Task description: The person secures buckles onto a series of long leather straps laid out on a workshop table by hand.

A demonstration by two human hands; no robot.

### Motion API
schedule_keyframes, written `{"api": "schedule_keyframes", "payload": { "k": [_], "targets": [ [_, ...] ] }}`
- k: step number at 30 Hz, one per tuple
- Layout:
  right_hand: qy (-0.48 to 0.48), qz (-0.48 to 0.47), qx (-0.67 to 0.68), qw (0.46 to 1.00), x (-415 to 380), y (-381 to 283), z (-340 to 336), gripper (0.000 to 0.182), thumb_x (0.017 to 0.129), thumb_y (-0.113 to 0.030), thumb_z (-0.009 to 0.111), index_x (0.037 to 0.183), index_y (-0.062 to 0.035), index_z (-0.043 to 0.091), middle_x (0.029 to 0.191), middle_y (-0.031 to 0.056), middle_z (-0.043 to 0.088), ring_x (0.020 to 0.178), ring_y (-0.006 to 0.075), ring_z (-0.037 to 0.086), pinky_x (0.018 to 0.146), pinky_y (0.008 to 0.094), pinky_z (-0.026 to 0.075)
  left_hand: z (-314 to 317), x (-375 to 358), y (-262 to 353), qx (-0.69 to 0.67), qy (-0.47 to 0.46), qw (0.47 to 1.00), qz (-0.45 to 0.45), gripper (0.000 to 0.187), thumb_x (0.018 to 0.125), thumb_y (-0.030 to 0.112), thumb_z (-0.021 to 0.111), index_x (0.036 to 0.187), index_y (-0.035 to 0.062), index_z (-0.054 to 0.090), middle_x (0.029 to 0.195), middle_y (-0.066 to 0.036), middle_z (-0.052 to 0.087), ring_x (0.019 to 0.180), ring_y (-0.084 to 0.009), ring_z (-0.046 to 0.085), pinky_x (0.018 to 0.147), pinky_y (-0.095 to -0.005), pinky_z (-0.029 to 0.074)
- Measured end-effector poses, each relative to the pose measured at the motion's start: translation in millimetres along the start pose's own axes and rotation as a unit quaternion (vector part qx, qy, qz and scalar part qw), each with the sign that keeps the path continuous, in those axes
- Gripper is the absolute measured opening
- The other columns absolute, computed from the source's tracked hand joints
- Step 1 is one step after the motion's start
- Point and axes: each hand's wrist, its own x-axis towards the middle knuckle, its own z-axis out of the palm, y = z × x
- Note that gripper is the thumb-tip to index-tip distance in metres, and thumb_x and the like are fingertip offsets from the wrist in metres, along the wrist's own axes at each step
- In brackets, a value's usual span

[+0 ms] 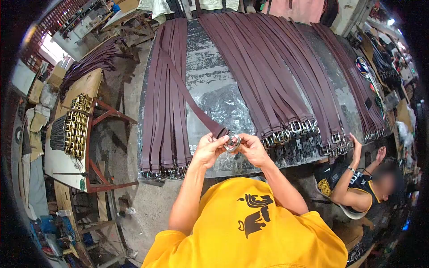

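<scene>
Between my two hands is the buckle end of a dark brown belt [202, 117], its strap running up and left over the other belts. My left hand [208, 149] pinches the strap beside the silver buckle [232, 142]. On the buckle's right side, the fingers of my right hand [252, 149] are closed on the frame. Beneath lies a table under dark plastic sheeting [219, 89]. To the left hangs a row of brown belts [156, 120] with buckles at the front edge; a wider row of belts [263, 76] lies to the right.
At the right, a co-worker [357, 190] sits by the table, one hand raised near the belt buckles [337, 142]. A side bench [62, 172] on the left carries gold buckles [77, 127] and more brown belts [91, 62]. Its red metal frame [100, 172] stands on the floor.
</scene>
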Motion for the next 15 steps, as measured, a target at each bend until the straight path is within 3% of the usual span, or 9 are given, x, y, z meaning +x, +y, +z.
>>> {"api": "schedule_keyframes", "payload": {
  "k": [10,15],
  "targets": [
    [0.02,0.026,0.018,0.999,-9,-5,2,0.007,0.092,-0.01,0.052,0.094,-0.003,0.054,0.083,0.0068,0.065,0.065,0.0098,0.06,0.055,0.0224,0.046,-10,16,5,0.039,-0.027,0.998,0.03,0.023,0.081,0.005,0.066,0.098,0.0039,0.051,0.084,-0.006,0.063,0.07,-0.0111,0.061,0.058,-0.0234,0.049],
    [0.027,0.046,-0.02,0.998,-10,-3,-2,0.009,0.094,-0.014,0.049,0.092,-0.0062,0.049,0.077,-0.0001,0.055,0.066,0.0063,0.052,0.058,0.0201,0.042,10,12,20,0.056,-0.026,0.995,0.073,0.03,0.078,0.002,0.068,0.103,0.0062,0.05,0.083,-0.002,0.061,0.069,-0.0095,0.058,0.059,-0.0241,0.047]
  ]
}}
